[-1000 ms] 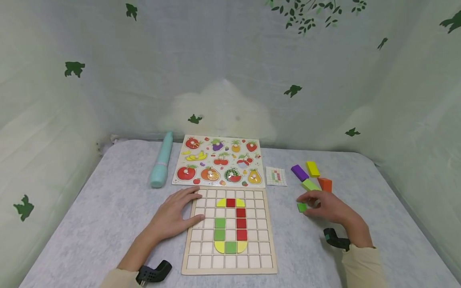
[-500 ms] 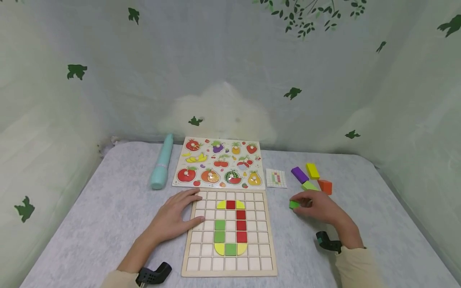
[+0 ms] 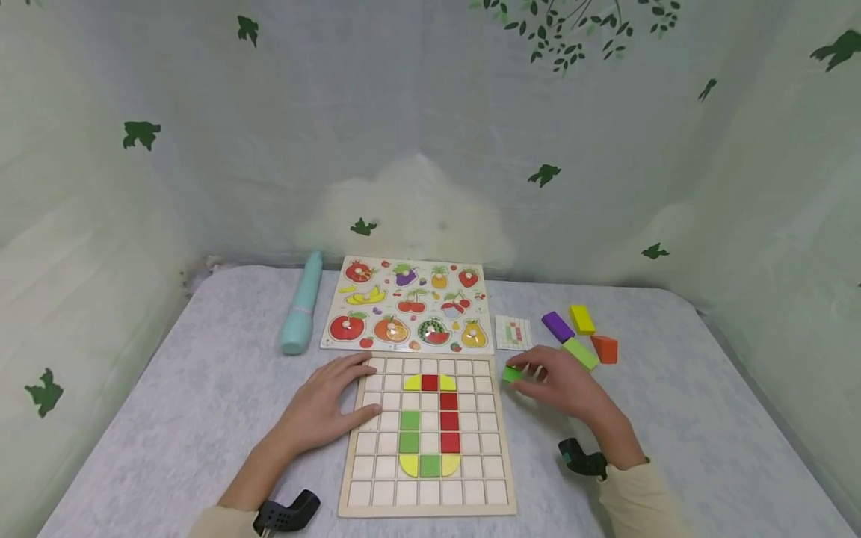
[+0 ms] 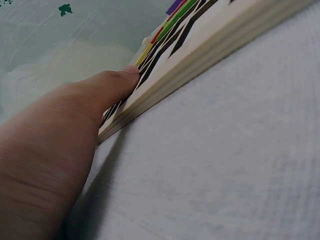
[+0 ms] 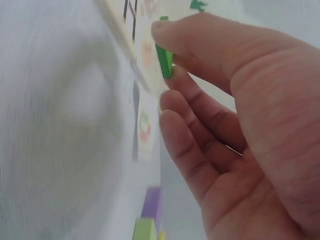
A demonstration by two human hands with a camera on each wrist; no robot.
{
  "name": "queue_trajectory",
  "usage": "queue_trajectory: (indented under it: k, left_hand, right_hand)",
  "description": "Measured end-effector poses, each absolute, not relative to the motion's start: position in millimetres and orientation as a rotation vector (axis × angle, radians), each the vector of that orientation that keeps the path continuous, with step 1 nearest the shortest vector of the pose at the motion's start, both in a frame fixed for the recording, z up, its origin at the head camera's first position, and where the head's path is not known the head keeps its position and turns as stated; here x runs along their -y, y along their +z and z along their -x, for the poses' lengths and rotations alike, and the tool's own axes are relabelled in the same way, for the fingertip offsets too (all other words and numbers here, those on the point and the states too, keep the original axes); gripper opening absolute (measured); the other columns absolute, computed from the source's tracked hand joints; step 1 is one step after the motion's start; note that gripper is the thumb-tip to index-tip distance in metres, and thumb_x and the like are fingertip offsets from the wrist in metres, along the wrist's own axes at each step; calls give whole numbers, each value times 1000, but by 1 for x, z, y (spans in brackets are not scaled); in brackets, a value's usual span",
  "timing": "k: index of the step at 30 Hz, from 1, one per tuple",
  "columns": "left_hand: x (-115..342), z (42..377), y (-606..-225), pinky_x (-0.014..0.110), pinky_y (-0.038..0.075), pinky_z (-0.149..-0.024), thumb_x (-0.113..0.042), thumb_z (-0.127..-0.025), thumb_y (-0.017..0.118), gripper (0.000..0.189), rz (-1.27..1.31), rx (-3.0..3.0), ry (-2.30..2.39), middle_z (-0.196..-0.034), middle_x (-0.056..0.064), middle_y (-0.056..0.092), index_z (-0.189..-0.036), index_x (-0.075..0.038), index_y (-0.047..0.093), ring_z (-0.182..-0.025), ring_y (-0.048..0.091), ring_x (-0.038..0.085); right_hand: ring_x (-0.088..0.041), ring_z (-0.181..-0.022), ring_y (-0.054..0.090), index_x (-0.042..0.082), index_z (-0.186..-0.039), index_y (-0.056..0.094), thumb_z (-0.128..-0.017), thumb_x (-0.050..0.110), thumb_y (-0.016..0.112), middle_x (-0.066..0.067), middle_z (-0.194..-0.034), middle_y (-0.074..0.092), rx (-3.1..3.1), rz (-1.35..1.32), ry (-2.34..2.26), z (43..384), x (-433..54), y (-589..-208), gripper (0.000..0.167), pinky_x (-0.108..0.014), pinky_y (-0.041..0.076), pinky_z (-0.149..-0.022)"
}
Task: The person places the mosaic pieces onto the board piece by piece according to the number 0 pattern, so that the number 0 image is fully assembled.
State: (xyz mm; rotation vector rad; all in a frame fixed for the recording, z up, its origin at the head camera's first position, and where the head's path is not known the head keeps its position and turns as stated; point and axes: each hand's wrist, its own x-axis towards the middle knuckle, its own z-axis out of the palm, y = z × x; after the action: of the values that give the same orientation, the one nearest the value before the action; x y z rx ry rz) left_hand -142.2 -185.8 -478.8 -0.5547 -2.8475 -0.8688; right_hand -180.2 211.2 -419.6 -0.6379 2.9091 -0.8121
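Observation:
My right hand (image 3: 568, 385) pinches a small green square tile (image 3: 510, 374) between thumb and fingertips, just off the right edge of the grid board (image 3: 427, 511). In the right wrist view the green tile (image 5: 165, 57) is held up on edge, the other fingers loosely bent below it. My left hand (image 3: 323, 411) rests on the board's left edge with fingers spread; in the left wrist view its thumb (image 4: 117, 82) lies on the rim. On the board, red tiles (image 3: 449, 421), green tiles (image 3: 409, 432) and yellow rounded corner tiles (image 3: 451, 465) form an incomplete ring.
Behind the grid board lies a fruit puzzle board (image 3: 406, 302). A small pattern card (image 3: 513, 333) is to its right. Purple (image 3: 557, 326), yellow (image 3: 581, 320), light green (image 3: 580, 353) and orange (image 3: 605, 349) blocks lie at the right. A turquoise tapered case (image 3: 301, 306) lies at the left.
My right hand has moved left with the green tile, from near the loose blocks to beside the grid board, uncovering more of the light green block. The left hand has stayed put.

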Motion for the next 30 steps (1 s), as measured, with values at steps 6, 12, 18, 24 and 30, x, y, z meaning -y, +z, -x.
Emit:
queue_trajectory:
  k: [6,12,18,24,30]
  left_hand:
    - [187,141,-479,60,39,-116,-54,-87,78,62,546,2858,-861,-156,1,50,-136,-19,66,-145,45,32]
    - [187,143,-477,60,38,-117,-54,-87,78,62,566,2838,-865,-157,1,50,-136,-18,66,-145,45,32]
    - [185,143,-479,60,39,-116,-55,-87,77,63,564,2851,-870,-157,0,50,-137,-18,65,-145,45,32]
    - [186,146,-477,60,39,-116,-52,-87,79,62,563,2843,-847,-157,1,50,-136,-17,65,-145,45,32]
    - [187,145,-481,61,38,-116,-55,-87,77,63,564,2862,-849,-158,0,48,-137,-19,64,-146,44,32]
  right_hand:
    - [-10,-92,61,19,-116,77,-86,25,86,11,-104,73,-2879,678,-818,180,-187,-413,32,-29,57,-79]
    - [-11,-93,60,20,-116,77,-86,26,85,10,-105,72,-2819,681,-855,181,-157,-404,32,-29,55,-80]
    - [-12,-90,61,20,-110,79,-87,26,85,12,-100,73,-2780,696,-945,174,-131,-412,24,-29,55,-78]
    - [-11,-87,62,19,-110,80,-89,27,83,11,-101,74,-2751,859,-973,174,-109,-424,22,-25,55,-76]
    - [-8,-100,64,21,-107,82,-92,29,80,10,-108,75,-2735,940,-895,168,-91,-435,17,-28,56,-87]
